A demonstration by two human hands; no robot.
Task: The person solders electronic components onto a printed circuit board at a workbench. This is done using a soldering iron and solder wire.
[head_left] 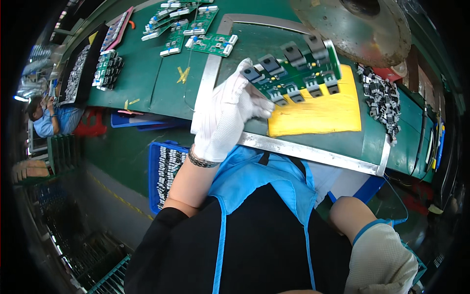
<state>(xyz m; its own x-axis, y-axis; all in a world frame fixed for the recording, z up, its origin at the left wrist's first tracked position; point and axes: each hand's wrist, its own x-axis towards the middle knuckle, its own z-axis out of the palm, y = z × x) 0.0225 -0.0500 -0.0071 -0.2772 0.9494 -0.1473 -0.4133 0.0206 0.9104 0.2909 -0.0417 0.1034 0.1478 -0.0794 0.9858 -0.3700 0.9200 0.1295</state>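
In my left hand (223,115), which wears a white glove, I grip a green circuit board (306,73) by its left end. Black, tab-shaped components with metal legs stand along both long edges of the board. The board is held tilted above a yellow pad (316,120) that lies inside a metal-edged frame (313,154) on the green bench. My right arm is bent back beside my body, its forearm in a pale sleeve (382,259) with a blue cuff. The right hand itself lies outside the picture, apart from perhaps a skin-coloured sliver at the bottom edge.
Several green boards (210,44) lie at the back of the bench. Loose black components (382,100) are heaped on the right, below a round metal shade (382,34). A blue bin (152,181) of parts stands lower left. Another person (56,120) sits far left.
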